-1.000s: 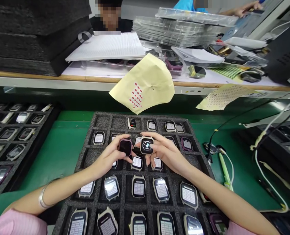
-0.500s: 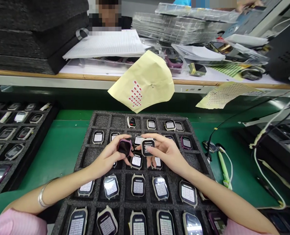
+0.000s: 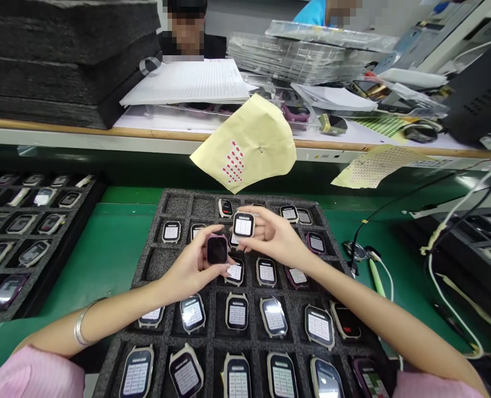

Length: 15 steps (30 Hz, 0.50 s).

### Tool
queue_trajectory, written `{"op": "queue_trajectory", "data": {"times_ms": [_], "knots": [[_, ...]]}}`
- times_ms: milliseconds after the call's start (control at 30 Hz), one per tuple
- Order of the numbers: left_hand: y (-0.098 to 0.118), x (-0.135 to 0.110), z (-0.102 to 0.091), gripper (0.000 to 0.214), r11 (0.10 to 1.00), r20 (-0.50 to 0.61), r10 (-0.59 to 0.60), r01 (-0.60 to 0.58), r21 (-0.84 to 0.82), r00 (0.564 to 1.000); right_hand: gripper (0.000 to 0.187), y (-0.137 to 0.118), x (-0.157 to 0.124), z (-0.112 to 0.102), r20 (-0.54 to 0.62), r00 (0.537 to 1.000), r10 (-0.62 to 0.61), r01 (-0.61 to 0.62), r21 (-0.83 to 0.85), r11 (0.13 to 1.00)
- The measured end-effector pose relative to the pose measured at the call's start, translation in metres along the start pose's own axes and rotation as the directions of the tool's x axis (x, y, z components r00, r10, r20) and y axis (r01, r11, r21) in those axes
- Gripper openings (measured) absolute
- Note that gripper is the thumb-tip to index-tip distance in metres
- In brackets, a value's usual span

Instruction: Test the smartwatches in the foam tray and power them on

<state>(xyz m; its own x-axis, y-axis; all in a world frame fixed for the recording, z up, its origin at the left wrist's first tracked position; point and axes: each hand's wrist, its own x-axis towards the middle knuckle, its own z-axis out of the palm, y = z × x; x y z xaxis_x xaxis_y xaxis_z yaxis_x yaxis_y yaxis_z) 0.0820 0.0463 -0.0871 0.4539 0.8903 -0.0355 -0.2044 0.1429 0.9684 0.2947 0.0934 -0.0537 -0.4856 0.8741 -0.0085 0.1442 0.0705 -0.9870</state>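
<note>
A purple smartwatch body (image 3: pixel 217 250) with a dark screen sits between the thumb and fingers of my left hand (image 3: pixel 196 264). My right hand (image 3: pixel 273 235) grips a light-coloured smartwatch body (image 3: pixel 244 224) by its edges, its screen lit with a white grid. Both are held above a black foam tray (image 3: pixel 202 205), close to each other but apart. Many of the tray's compartments contain strapless watch bodies, such as a pale watch body (image 3: pixel 236 312) with a lit grid screen. My hands cover part of the middle rows.
To the left lies another foam tray (image 3: pixel 57 243) of watches. Behind, a shelf (image 3: pixel 154 134) carries black foam blocks (image 3: pixel 63 66), papers (image 3: pixel 191 82) and clear plastic trays (image 3: pixel 295 58). A yellow sheet (image 3: pixel 249 145) hangs from its edge. Cables and a green pen-like tool (image 3: pixel 377 277) lie right.
My right hand has lifted its watch up and slightly left, and that screen has changed from text to a white grid. The purple watch in my left hand has shifted slightly right.
</note>
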Motion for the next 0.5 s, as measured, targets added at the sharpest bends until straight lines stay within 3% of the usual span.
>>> {"op": "queue_trajectory", "data": {"times_ms": [167,300,400,500], "knots": [[0.007,-0.009,0.002,0.051,0.954,0.034,0.115,-0.120,0.275,0.993,0.047,-0.002,0.066,0.006,0.014,0.980,-0.198,0.194,-0.293,0.936],[0.010,-0.009,0.000,0.049,0.913,-0.016,0.217,-0.198,0.356,0.976,0.049,0.009,0.108,0.026,0.125,0.968,-0.216,0.248,-0.591,0.768],[0.009,-0.007,-0.004,0.047,0.896,-0.077,0.293,-0.246,0.369,0.953,0.046,0.013,0.116,0.032,0.160,0.966,-0.204,0.257,-0.681,0.686],[0.008,-0.004,-0.008,0.049,0.864,-0.083,0.380,-0.321,0.389,0.921,0.050,0.007,0.104,0.028,0.148,0.969,-0.200,0.243,-0.738,0.629]]}}
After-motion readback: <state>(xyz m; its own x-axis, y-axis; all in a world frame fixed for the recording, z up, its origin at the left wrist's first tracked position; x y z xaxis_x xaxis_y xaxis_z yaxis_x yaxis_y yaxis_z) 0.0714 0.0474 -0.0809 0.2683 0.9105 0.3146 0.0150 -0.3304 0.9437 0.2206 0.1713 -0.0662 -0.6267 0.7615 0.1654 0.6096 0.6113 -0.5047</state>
